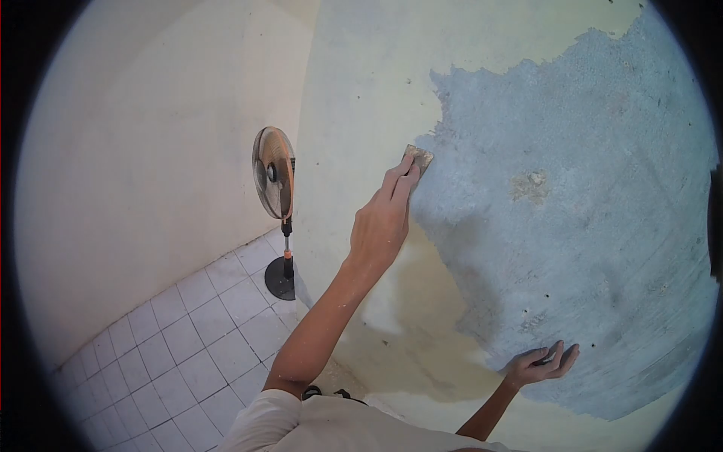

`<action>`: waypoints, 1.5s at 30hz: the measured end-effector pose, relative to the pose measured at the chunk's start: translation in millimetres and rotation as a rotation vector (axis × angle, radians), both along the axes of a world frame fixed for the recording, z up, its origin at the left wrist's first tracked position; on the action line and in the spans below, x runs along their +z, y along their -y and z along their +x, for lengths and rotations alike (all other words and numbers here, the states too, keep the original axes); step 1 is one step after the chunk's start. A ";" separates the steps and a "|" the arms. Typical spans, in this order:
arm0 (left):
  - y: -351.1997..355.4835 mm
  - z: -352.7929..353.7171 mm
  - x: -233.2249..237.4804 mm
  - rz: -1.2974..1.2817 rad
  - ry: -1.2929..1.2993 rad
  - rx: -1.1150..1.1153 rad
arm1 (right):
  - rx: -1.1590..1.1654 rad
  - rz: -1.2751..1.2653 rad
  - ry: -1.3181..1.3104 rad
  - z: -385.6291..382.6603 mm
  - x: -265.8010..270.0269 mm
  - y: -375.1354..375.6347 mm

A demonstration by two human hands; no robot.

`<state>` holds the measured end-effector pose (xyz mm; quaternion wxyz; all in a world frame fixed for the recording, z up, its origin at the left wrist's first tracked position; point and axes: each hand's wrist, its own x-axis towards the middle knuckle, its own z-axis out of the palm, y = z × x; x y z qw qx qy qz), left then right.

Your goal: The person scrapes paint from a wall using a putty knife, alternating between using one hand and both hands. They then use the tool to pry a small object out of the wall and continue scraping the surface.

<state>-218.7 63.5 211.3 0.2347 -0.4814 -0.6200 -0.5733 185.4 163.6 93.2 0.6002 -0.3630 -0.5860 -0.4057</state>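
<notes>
My left hand point(382, 218) is raised against the wall, its fingers closed around a small, worn, flat scraper point(419, 160). The scraper lies at the border between the pale yellow-green paint point(369, 98) and a large bare blue-grey patch point(572, 135), whose upper edge is jagged. Lower down on the right, my right hand point(541, 365) is held in front of the patch's bottom part, palm turned up and fingers spread and slightly curled, with nothing in it.
Beyond the wall's left edge stands a pedestal fan point(275, 173) on a white tiled floor point(196, 343). A cream wall point(166, 151) runs along the left. The patch has a rough tan spot point(532, 186) and several small holes. A dark object point(715, 222) shows at the far right.
</notes>
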 end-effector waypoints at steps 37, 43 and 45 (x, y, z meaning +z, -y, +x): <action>15.2 15.3 31.1 -0.022 0.034 -0.050 | 0.066 -0.001 -0.013 -4.2 -5.5 -9.0; 6.6 12.1 39.3 -0.035 0.032 -0.057 | 0.083 0.016 -0.016 -7.0 -2.2 -8.7; 6.5 16.3 31.8 -0.015 0.027 -0.080 | 0.093 0.020 -0.018 -7.6 -1.2 -8.1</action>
